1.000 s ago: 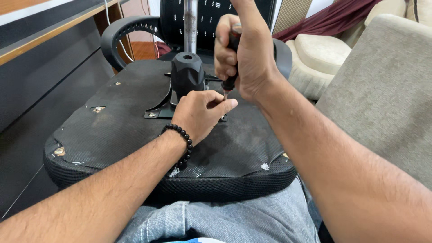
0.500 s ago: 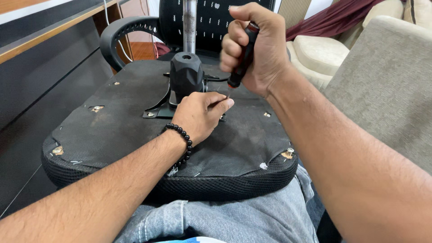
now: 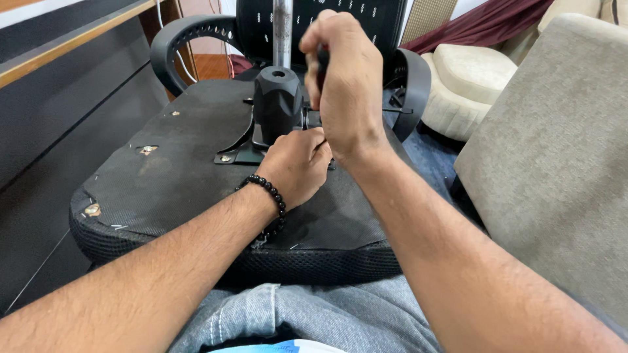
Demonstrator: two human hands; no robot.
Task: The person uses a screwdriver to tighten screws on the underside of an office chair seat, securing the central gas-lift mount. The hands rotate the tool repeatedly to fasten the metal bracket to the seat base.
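Right hand (image 3: 343, 85) was clamped round a dark screwdriver handle (image 3: 322, 62) above the upturned chair seat (image 3: 190, 163); left hand (image 3: 296, 167), fingers pinched together, steadied its tip beside the black column mount (image 3: 277, 98).

My right hand (image 3: 343, 85) is closed around the dark handle of a screwdriver (image 3: 322, 62), held upright over the underside of an overturned office chair seat (image 3: 190, 163). My left hand (image 3: 296, 167), with a black bead bracelet (image 3: 271, 199), rests on the seat beside the black mechanism housing (image 3: 277, 98).
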